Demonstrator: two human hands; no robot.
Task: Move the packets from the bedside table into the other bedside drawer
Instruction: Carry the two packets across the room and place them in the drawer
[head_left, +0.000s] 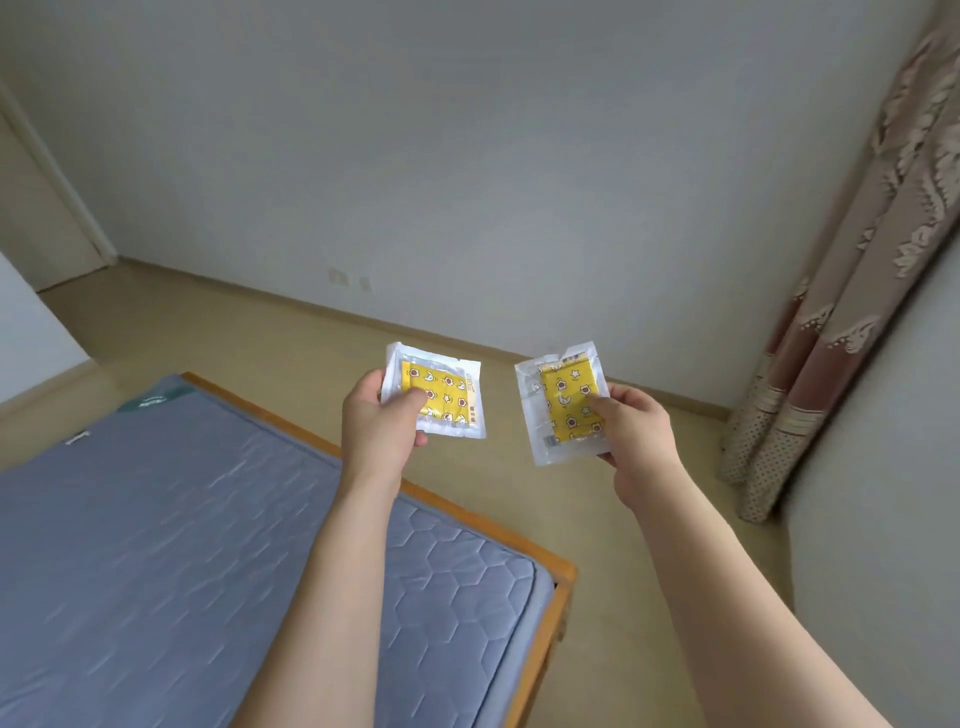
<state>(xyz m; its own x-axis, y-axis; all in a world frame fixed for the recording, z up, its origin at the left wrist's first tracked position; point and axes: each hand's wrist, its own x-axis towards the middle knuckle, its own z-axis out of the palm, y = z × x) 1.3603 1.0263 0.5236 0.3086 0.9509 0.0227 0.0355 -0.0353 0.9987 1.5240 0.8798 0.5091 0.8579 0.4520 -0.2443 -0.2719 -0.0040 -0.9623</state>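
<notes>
Left hand pinches one clear packet holding a yellow patterned sheet; right hand pinches another packet. Print unreadable; bed partly cut off.

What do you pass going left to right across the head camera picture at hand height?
Mattress → left hand → left packet → right packet → right hand → curtain.

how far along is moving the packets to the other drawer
Done: both packets are picked up. In hand: the left hand pinches one packet and the right hand the other packet, beside the bed. Left: no drawer is in view, so putting them away remains.
</notes>
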